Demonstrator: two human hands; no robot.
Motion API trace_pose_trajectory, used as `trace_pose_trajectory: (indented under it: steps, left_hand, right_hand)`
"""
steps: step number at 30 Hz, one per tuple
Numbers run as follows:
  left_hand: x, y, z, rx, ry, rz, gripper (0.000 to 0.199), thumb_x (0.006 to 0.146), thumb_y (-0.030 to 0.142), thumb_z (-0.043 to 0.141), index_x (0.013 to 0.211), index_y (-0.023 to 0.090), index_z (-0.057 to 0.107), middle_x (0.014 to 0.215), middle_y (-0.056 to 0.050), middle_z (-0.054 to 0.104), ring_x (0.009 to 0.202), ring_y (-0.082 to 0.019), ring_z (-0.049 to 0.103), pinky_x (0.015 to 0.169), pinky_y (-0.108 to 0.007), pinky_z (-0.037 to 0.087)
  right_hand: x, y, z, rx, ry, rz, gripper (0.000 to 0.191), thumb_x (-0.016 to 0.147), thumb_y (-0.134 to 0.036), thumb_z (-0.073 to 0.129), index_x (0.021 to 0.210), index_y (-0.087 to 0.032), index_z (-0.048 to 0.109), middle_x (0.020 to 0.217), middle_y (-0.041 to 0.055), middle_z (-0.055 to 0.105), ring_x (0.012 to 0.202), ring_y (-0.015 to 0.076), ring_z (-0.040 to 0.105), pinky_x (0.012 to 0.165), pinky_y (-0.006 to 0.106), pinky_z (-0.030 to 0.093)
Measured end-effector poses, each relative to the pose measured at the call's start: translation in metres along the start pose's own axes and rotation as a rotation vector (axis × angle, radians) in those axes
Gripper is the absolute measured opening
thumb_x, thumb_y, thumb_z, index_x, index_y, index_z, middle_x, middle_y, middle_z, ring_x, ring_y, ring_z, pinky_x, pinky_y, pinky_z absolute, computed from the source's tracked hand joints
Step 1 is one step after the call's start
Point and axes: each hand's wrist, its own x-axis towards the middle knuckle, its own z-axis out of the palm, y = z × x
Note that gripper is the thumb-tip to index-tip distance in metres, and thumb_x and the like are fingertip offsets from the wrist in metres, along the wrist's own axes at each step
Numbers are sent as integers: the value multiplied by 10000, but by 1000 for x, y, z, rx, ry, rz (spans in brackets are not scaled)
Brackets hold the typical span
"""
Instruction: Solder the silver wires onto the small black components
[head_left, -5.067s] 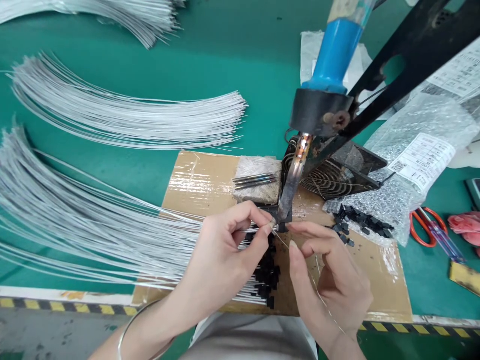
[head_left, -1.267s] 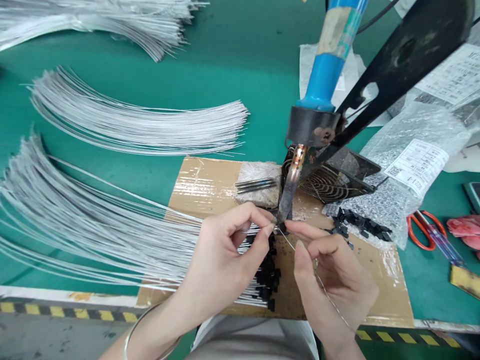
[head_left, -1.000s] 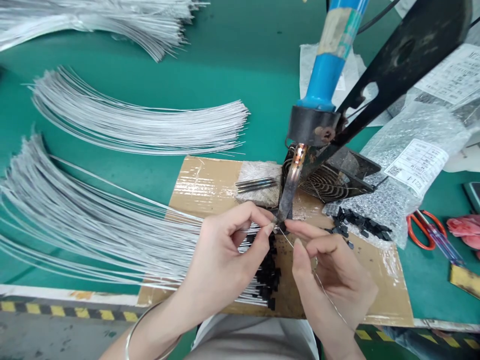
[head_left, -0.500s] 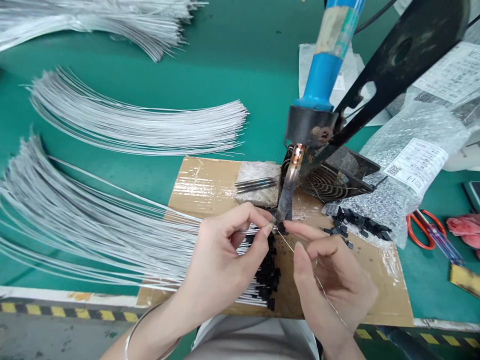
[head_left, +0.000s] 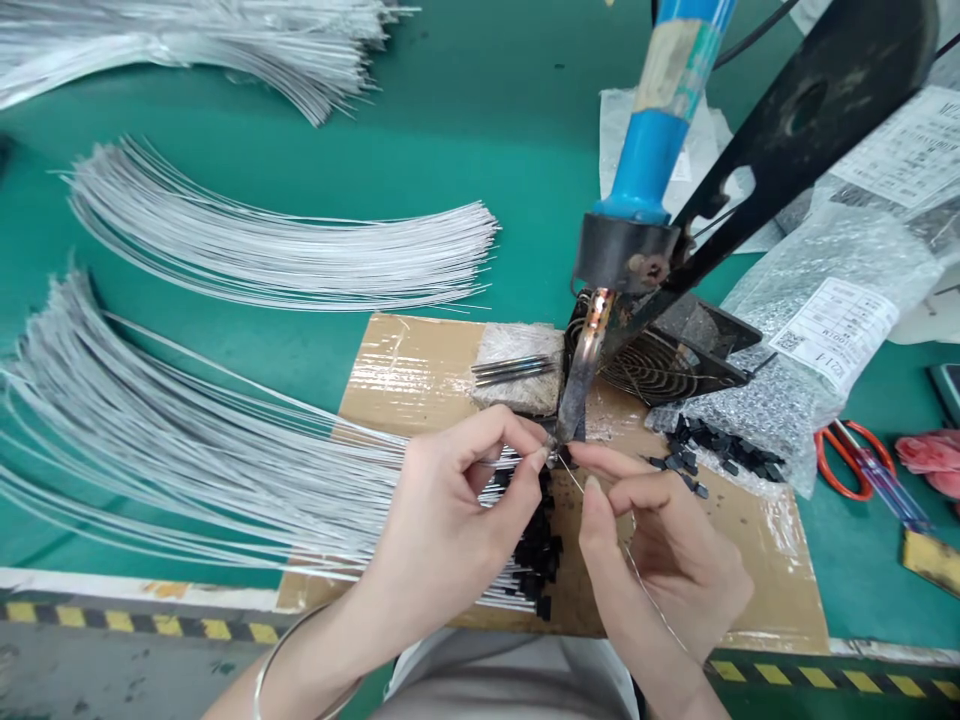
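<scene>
A soldering iron (head_left: 646, 150) with a blue handle hangs in a black stand, its tip pointing down at my fingertips. My left hand (head_left: 469, 500) pinches what looks like the end of a white wire right under the tip; a small shiny part shows there, mostly hidden by the fingers. Solder wire (head_left: 636, 565) runs through my right hand (head_left: 667, 550), held between thumb and fingers, with its end at the iron tip. Below my left hand lies a bundle of white wires (head_left: 225, 450), several ending in black connectors (head_left: 536, 560).
Cardboard (head_left: 772, 590) covers the bench under my hands. Another wire bundle (head_left: 300, 250) lies behind on the green mat. A small black fan (head_left: 660, 355) stands behind the iron. To the right are loose black pieces (head_left: 724, 450), a labelled bubble bag (head_left: 832, 320) and orange-handled scissors (head_left: 832, 465).
My right thumb has shifted slightly left and up along the solder wire, nearer the iron tip. My left hand keeps its pinch; the whole view has shifted a little.
</scene>
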Motion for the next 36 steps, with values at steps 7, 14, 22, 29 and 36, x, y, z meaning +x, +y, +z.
trace_pose_trajectory:
  steps: [7, 14, 22, 29, 36]
  left_hand:
    - [-1, -1, 1, -1, 15, 18, 142, 891, 157, 597, 771, 202, 660, 798, -3, 747, 736, -148, 691, 498, -236, 387]
    - [0, 0, 1, 6, 18, 24, 151, 875, 161, 593, 739, 192, 652, 749, 0, 728, 713, -148, 687, 505, -227, 411]
    - [2, 1, 2, 29, 17, 18, 158, 871, 179, 580, 727, 184, 647, 771, -20, 738, 678, -146, 665, 499, -229, 416]
    - [0, 1, 2, 3, 27, 24, 154, 865, 166, 591, 726, 183, 656, 769, -21, 743, 693, -143, 665, 506, -219, 420]
    - [1, 3, 3, -10, 38, 33, 146, 862, 155, 601, 735, 188, 664, 750, 0, 734, 651, -117, 631, 526, -201, 446]
  right_hand:
    - [-1, 1, 1, -9, 19, -22, 186, 907, -124, 681, 786, -237, 599, 1056, 56, 826, 938, 197, 797, 819, 307, 619]
    - [-1, 3, 2, 30, 24, -61, 178, 886, -105, 697, 795, -232, 614, 1053, 43, 825, 942, 191, 795, 824, 292, 612]
    - [-1, 4, 3, 20, 30, -55, 192, 893, -96, 697, 789, -232, 609, 1048, 13, 826, 919, 148, 789, 822, 250, 600]
    - [-1, 4, 4, 5, 36, -72, 176, 902, -118, 697, 794, -231, 615, 1033, 32, 826, 899, 166, 795, 814, 277, 618]
    - [-2, 4, 3, 1, 33, -77, 182, 894, -109, 701, 797, -233, 609, 1034, 24, 826, 920, 168, 798, 825, 270, 612]
